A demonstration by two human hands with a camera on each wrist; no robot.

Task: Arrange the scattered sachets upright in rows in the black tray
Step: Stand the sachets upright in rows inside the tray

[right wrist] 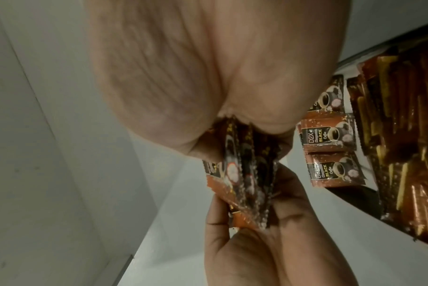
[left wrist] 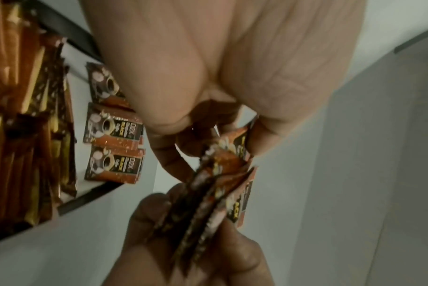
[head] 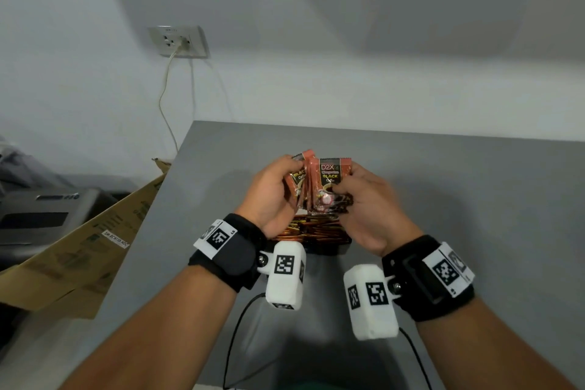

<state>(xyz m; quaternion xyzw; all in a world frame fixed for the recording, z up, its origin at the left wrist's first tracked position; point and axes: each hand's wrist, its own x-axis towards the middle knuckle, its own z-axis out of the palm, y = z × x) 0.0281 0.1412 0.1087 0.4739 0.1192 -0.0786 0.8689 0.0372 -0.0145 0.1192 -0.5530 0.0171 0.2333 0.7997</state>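
Observation:
Both hands hold one bunch of orange-and-black coffee sachets (head: 330,179) upright above the black tray (head: 329,251). My left hand (head: 292,174) pinches the bunch's left side and my right hand (head: 343,185) grips its right side. In the left wrist view the fanned sachets (left wrist: 217,195) sit between my left hand (left wrist: 217,147) above and the right hand's fingers (left wrist: 159,216) below. The tray holds tight rows of upright sachets (right wrist: 404,135). A few flat sachets (right wrist: 328,133) lie beside the rows; whether they lie inside the tray I cannot tell.
The grey table (head: 474,187) runs up to a white wall with a socket and cable (head: 179,41). A cardboard box (head: 95,247) leans at the table's left edge. Wrist-camera cables (head: 234,336) trail over the near table.

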